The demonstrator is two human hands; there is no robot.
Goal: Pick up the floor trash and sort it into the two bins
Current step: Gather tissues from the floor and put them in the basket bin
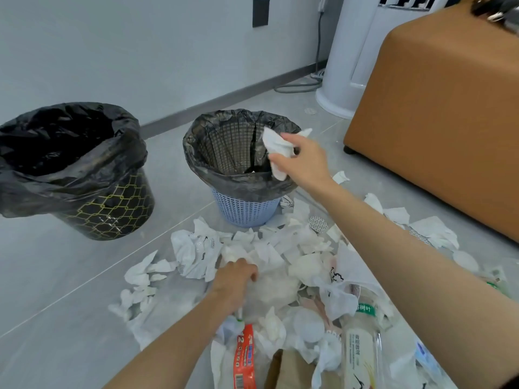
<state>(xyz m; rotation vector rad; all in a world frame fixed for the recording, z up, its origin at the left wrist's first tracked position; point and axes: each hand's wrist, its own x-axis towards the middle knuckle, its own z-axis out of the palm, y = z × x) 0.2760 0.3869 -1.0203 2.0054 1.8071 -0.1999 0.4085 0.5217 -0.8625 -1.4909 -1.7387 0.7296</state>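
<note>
The right hand point(304, 161) grips a crumpled tissue point(276, 148) over the blue bin point(244, 211) (black-lined). The left hand point(234, 282) rests on the trash pile point(283, 265) beneath it.

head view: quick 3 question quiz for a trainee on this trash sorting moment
1. True or false: the right hand holds a tissue over the rim of the blue bin.
2. The left hand is: a) inside a bin b) on the trash pile c) raised in the air.
3. Fill in: the patterned bin stands ___ of the blue bin.
Key: 1 true; 2 b; 3 left.
</note>
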